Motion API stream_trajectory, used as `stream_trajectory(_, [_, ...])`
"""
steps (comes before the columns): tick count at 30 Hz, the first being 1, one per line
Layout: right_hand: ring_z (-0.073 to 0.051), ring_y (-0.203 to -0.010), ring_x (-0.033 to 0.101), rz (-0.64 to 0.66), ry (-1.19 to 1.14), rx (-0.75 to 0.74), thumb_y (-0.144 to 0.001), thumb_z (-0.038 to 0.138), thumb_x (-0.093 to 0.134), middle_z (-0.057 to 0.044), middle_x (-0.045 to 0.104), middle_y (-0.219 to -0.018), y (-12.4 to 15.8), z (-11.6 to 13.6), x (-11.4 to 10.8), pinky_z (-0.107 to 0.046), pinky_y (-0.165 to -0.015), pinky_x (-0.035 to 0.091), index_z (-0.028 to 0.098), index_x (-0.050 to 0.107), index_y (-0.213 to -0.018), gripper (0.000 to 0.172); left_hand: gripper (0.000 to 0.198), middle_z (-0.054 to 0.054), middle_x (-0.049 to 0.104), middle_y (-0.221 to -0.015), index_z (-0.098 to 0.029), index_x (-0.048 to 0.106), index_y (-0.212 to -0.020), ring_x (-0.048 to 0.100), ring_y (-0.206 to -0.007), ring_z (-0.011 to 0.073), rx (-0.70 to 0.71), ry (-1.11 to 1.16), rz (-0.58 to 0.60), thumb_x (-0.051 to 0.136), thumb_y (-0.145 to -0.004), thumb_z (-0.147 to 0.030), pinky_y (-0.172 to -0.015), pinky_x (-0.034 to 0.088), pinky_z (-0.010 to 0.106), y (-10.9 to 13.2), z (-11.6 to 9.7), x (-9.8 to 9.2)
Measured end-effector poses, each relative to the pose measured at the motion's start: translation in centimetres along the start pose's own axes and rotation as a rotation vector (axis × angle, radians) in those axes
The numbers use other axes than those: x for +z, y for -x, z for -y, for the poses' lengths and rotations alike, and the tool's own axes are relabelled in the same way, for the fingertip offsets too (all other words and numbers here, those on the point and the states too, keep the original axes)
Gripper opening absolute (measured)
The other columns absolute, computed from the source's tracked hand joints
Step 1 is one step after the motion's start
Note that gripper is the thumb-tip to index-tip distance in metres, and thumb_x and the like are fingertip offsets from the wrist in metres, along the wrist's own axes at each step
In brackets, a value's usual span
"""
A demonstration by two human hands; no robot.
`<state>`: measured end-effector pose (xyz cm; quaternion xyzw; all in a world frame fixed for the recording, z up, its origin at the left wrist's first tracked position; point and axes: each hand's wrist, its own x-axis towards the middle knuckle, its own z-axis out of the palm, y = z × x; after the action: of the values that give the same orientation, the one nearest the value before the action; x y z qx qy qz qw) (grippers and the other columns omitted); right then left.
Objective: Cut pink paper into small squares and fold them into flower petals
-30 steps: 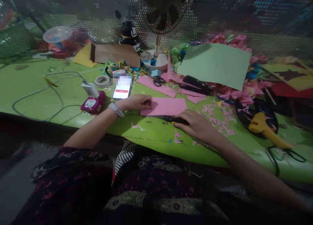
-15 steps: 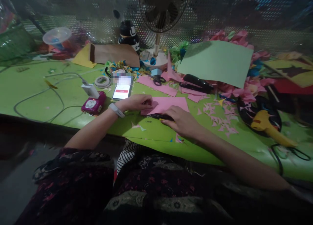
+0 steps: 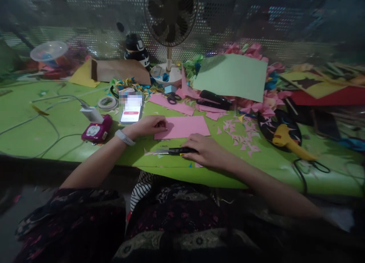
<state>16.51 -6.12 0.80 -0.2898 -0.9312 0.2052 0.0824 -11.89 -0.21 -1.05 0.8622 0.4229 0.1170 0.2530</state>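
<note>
Lying flat before the person, the pink paper (image 3: 185, 126) looks light and fairly stiff, likely to slide or crease easily; its outer edges seem the best hold. On its left end rests the left hand (image 3: 151, 125), fingers curled, though whether they pinch it I cannot tell. Closed around the black knife (image 3: 171, 151) is the right hand (image 3: 203, 150), the blade pointing left, near side of the paper and apart from it. The green table (image 3: 68, 118) looks smooth, strewn with pink scraps (image 3: 242, 129); a stapler (image 3: 213, 100) and phone (image 3: 131, 110) lie beyond. Behind, a fan (image 3: 171, 19) stands before a perforated panel (image 3: 222, 38) in a dim room.
</note>
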Motion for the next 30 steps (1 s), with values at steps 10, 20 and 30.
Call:
stream_trajectory(10, [-0.034,-0.102,0.065,-0.453,0.259,0.493,-0.094,0.056,0.053,-0.013,0.071,-0.105,12.0,-9.9,-2.9,-0.049,-0.086,0.052,0.022,0.072,-0.109,0.042,0.048,0.011,0.064,-0.1,-0.017,0.069,-0.1,0.06,-0.093,0.026,-0.047,-0.051,-0.074,0.076,-0.074,-0.057,-0.081,0.05,0.039,0.6,-1.3,-0.3])
stream_trajectory(20, [-0.032,-0.114,0.061,-0.253,0.296,0.499,-0.096,0.046,0.054,-0.014,0.069,-0.121,5.4,-7.4,-3.6,-0.048,-0.095,0.051,0.019,0.069,-0.12,0.039,0.049,0.011,0.064,-0.114,-0.02,0.067,-0.112,0.061,-0.106,0.0259,-0.002,0.193,-0.053,0.077,-0.074,-0.05,-0.096,0.051,0.046,0.3,-1.0,0.2])
stream_trajectory(30, [-0.029,-0.091,0.065,-0.003,0.028,0.367,-0.084,0.05,0.072,-0.012,0.069,-0.107,-1.8,-7.0,-3.7,-0.041,-0.071,0.054,0.022,0.069,-0.109,0.037,0.059,0.011,0.07,-0.114,-0.022,0.064,-0.128,0.066,-0.096,0.0238,-0.069,0.262,0.003,0.079,-0.074,-0.043,-0.079,0.055,0.036,0.3,-1.7,0.1])
